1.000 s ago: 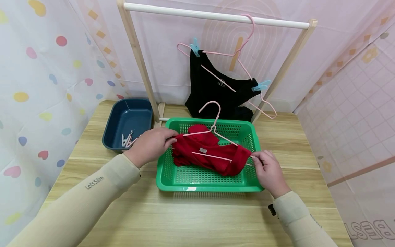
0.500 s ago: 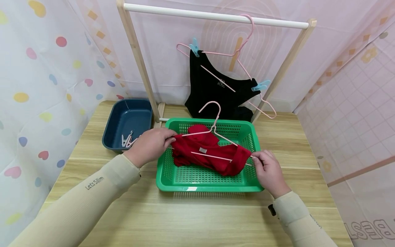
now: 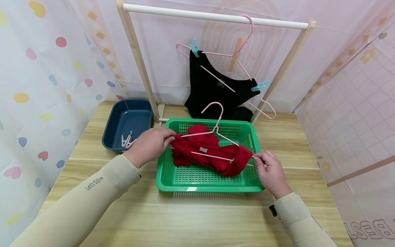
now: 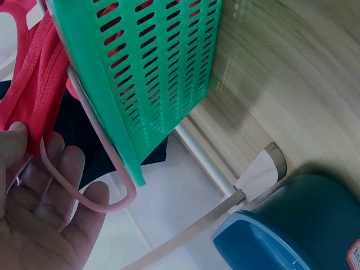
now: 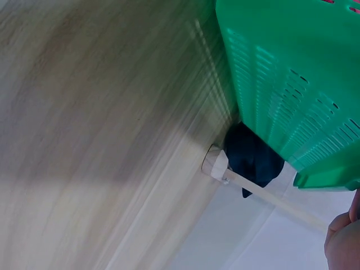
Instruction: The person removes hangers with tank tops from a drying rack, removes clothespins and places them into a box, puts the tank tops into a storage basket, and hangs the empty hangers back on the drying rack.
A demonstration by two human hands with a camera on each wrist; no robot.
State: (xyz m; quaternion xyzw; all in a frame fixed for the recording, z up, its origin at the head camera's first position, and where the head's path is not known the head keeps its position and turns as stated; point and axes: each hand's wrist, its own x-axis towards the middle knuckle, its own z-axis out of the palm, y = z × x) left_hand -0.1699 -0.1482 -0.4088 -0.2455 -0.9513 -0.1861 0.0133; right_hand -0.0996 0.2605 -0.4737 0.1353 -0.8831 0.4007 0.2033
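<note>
A red tank top (image 3: pixel 216 166) with a small label lies half inside a green basket (image 3: pixel 216 189), a pale pink hanger (image 3: pixel 213 156) threaded through it. My left hand (image 3: pixel 151 144) pinches one strap between thumb and fingers. In the left wrist view the rounded hanger end (image 4: pixel 101 207) passes across the fingers of that hand (image 4: pixel 53 214), beside the red strap (image 4: pixel 48 84). At the opposite side, my right hand (image 3: pixel 271 171) pinches the hanger's right end just past the other strap. Only an edge of the right hand (image 5: pixel 344 242) shows in the right wrist view.
Behind the basket stands a wooden rack with a white rail (image 3: pixel 185 12). A black top (image 3: pixel 216 89) hangs there from a pink hanger, held by blue clips (image 3: pixel 261 85). A dark blue bin (image 3: pixel 106 132) with several pale clothespins (image 3: pixel 126 140) sits at the left.
My right hand and the hanger's hook have shifted slightly to the right, taking the right strap along. My left hand has barely moved and still pinches the left strap.
</note>
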